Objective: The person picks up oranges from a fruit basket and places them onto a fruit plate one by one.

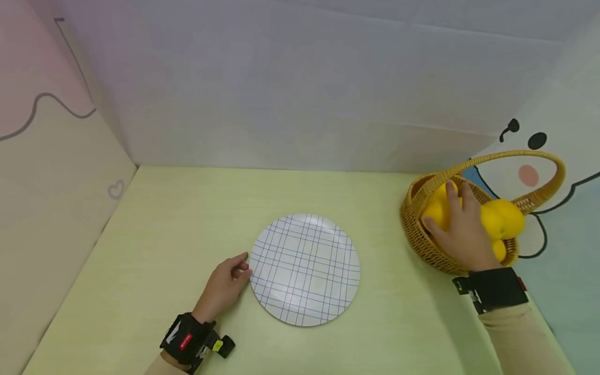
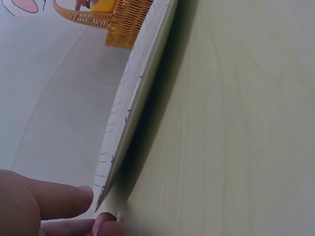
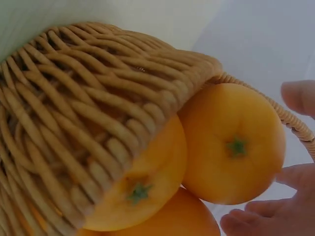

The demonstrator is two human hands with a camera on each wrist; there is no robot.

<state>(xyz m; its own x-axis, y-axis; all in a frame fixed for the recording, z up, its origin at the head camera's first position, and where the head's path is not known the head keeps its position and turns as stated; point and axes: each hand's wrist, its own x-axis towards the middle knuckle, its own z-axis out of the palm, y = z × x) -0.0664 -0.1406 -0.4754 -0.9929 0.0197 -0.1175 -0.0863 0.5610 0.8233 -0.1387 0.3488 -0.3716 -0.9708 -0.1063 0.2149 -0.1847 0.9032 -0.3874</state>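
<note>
From where I stand, the step in hand looks like taking a yellow fruit from the wicker basket, which sits by the right edge of the counter, toward the far right corner. The right hand reaches in over that fruit, its fingers spread and the thumb set well apart, with no firm grip that I can see. The next move, I'd judge, calls for closing round it and lifting it free. The other fruits crowd in beside the hand and the basket's handle arches up just beyond, so either could get in the way. About midway between the counter's left and right edges lies a round checked plate; the left hand is at its left rim, fingers loosely bent and apparently holding nothing, though whether they touch it I can't tell
</note>
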